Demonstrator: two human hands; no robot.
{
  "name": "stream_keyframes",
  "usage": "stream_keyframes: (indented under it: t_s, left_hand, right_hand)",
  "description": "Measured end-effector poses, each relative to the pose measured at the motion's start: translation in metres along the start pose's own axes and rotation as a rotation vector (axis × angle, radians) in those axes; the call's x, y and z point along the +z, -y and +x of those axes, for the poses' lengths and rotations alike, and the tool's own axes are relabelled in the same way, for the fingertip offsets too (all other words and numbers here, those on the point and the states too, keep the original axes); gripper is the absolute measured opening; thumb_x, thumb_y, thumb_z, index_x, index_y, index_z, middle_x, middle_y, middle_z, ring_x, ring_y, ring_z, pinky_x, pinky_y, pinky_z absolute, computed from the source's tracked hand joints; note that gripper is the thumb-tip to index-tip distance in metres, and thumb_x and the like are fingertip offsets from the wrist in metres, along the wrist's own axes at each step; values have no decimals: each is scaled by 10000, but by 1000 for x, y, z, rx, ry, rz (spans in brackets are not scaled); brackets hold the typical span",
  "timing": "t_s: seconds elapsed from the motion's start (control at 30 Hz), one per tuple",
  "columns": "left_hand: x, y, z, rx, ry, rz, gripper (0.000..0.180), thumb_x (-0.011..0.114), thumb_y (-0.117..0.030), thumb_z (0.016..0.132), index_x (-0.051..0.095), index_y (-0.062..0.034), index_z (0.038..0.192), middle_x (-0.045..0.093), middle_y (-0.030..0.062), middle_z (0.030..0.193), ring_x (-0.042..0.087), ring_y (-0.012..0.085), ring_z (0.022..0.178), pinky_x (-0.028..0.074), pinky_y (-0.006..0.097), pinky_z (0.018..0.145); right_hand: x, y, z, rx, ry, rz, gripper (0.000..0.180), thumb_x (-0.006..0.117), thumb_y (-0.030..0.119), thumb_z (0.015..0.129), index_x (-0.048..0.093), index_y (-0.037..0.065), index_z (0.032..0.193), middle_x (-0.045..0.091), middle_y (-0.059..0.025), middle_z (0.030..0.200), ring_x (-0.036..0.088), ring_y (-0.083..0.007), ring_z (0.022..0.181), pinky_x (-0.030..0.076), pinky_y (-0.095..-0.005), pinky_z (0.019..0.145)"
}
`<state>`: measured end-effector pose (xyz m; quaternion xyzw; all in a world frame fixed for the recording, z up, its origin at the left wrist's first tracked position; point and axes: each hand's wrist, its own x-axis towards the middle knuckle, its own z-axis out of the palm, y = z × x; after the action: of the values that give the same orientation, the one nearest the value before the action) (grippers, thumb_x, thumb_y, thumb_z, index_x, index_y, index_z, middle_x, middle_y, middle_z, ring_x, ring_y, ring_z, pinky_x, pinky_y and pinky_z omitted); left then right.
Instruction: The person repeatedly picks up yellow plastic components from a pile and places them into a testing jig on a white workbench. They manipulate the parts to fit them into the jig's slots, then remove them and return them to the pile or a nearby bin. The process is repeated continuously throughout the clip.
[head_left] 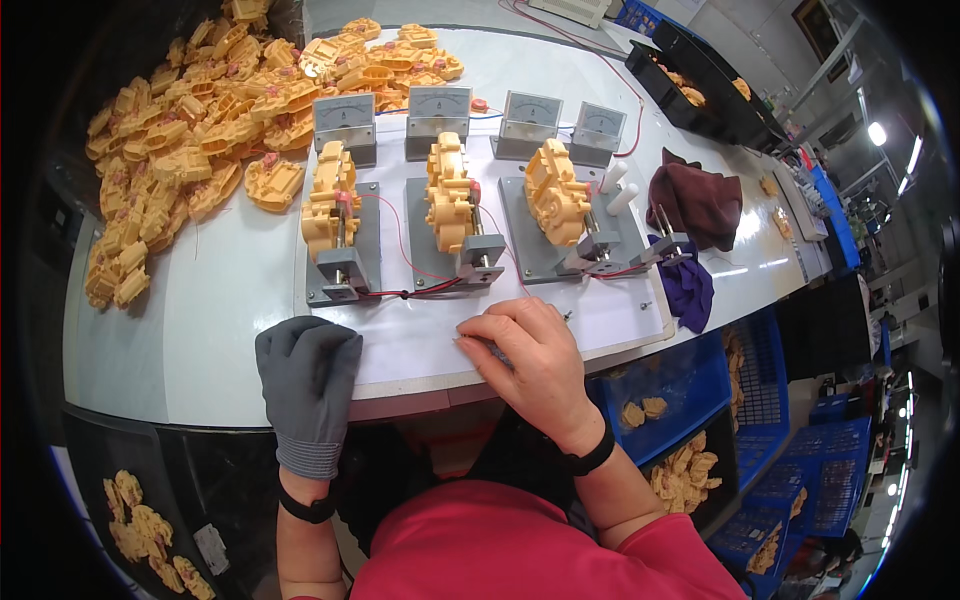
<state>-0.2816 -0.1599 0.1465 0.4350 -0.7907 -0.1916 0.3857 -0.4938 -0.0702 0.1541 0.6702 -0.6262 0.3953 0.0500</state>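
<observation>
Three yellow plastic housings [449, 190] were held in one row, each piece being mounted on its own grey stand [535, 261].

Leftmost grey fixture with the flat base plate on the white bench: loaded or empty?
Loaded: a yellow-orange plastic housing sits in the leftmost grey fixture, just beyond the grey-gloved left hand.

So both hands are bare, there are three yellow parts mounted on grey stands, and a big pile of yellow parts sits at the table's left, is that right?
Not quite: in the head view, the left hand wears a grey glove; only the right hand is bare. The three yellow parts on grey stands and the big pile at left are right.
</observation>
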Motion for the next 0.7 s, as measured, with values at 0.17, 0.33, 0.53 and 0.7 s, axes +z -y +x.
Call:
stream_keyframes:
  t_s: [0.17, 0.33, 0.53, 0.7]
  left_hand:
    - [-3, 2, -1, -13, 81, -5, 105, 695, -24, 839, 655, -21, 937, 565, 103, 1052, 516, 250, 1047, 492, 329, 860]
    - [-3, 4, -2, -14, 86, 3, 107, 700, -32, 838, 661, -26, 938, 565, 101, 1057, 515, 251, 1050, 493, 328, 860]
    - [-4, 3, -2, -29, 80, -24, 105, 703, -44, 837, 668, -33, 935, 569, 102, 1055, 513, 252, 1060, 491, 335, 865]
    - [-4, 2, -2, -9, 77, -8, 109, 707, -42, 828, 668, -38, 929, 573, 98, 1043, 516, 257, 1047, 482, 345, 866]
  right_hand:
    - [1, -1, -1, 5, 10, 6, 119, 743, 131, 818, 666, 103, 904, 608, -22, 884, 596, -219, 829, 454, -348, 730]
    - [1, -1, -1, 1, 8, 7, 117, 739, 121, 819, 665, 100, 906, 607, -27, 887, 597, -223, 830, 455, -351, 734]
    - [1, -1, 0, -6, 7, 14, 113, 733, 113, 822, 662, 97, 908, 602, -33, 888, 596, -230, 829, 455, -354, 736]
    - [1, -1, -1, -1, 12, 6, 103, 726, 107, 827, 656, 95, 902, 598, -33, 882, 593, -233, 823, 450, -356, 732]
